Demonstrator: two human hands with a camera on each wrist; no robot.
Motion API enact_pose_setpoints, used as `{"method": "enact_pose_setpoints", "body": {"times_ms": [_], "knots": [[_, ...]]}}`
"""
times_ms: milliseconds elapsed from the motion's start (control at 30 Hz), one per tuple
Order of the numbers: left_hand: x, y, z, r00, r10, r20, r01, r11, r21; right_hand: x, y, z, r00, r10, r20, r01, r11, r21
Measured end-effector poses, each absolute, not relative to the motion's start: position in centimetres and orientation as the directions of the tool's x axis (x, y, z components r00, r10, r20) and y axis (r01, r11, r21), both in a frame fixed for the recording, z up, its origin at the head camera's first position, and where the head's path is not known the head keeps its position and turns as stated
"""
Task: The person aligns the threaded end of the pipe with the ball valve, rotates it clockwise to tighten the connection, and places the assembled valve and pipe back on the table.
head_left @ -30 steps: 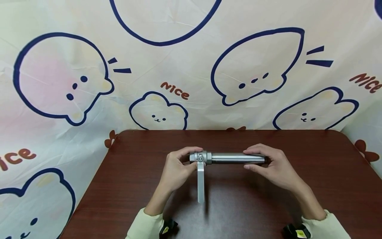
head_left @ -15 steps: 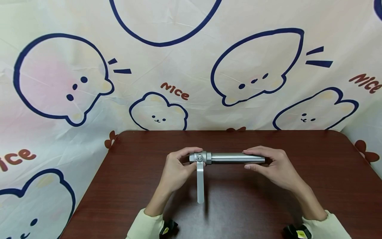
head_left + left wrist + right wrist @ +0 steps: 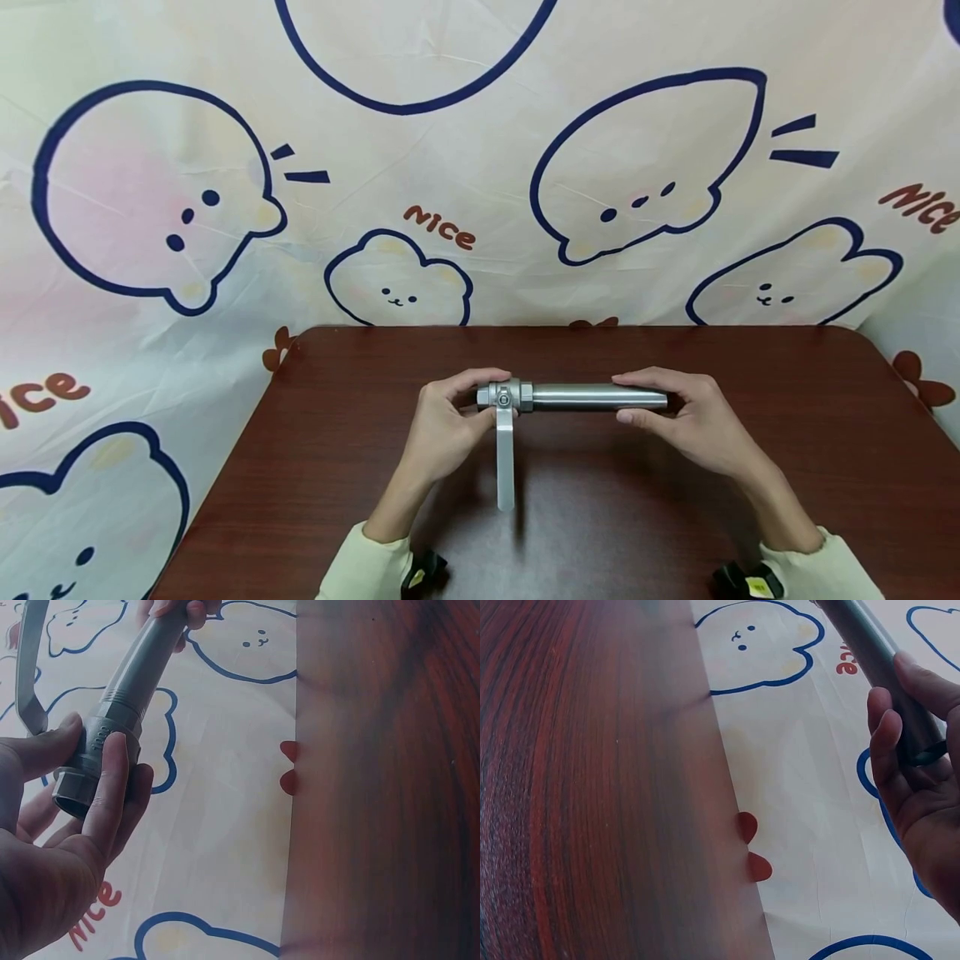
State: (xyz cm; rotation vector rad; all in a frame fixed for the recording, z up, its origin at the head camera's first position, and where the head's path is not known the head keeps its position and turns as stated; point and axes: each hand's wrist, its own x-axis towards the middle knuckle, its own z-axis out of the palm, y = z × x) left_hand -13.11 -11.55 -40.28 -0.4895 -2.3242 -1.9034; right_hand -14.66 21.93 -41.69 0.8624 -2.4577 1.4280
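Note:
A silver ball valve (image 3: 504,392) with a long flat lever handle (image 3: 505,467) is joined to a smooth metal pipe (image 3: 573,397). Both are held level above the table in the head view. My left hand (image 3: 442,425) grips the valve body, thumb on the near side and fingers on the far side. At the pipe's other end, my right hand (image 3: 693,417) holds it between thumb and fingers. In the left wrist view, the valve's open hex end (image 3: 75,791) faces the left palm. The right wrist view has the pipe's end (image 3: 922,746) near the right palm.
Below the hands lies a dark brown wooden table (image 3: 600,517) with rounded far corners. A pale curtain (image 3: 510,183) printed with blue-outlined cartoon animals hangs behind it and along its left side. Each wrist carries a black device beside a pale sleeve (image 3: 367,562).

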Motion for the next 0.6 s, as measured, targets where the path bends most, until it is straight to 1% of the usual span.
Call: {"method": "enact_pose_setpoints", "body": {"times_ms": [267,600], "knots": [[-13.10,-11.54,-40.24,-0.947,0.184,0.261,0.291,0.161,0.943,-14.80,22.19,-41.66,-0.841,-0.418,0.344,-0.494,0.331,-0.804],[-13.13,-11.57,-40.17,-0.949,0.188,0.253,0.284,0.163,0.945,-14.84,22.14,-41.52,-0.847,-0.428,0.315,-0.472,0.334,-0.816]]}}
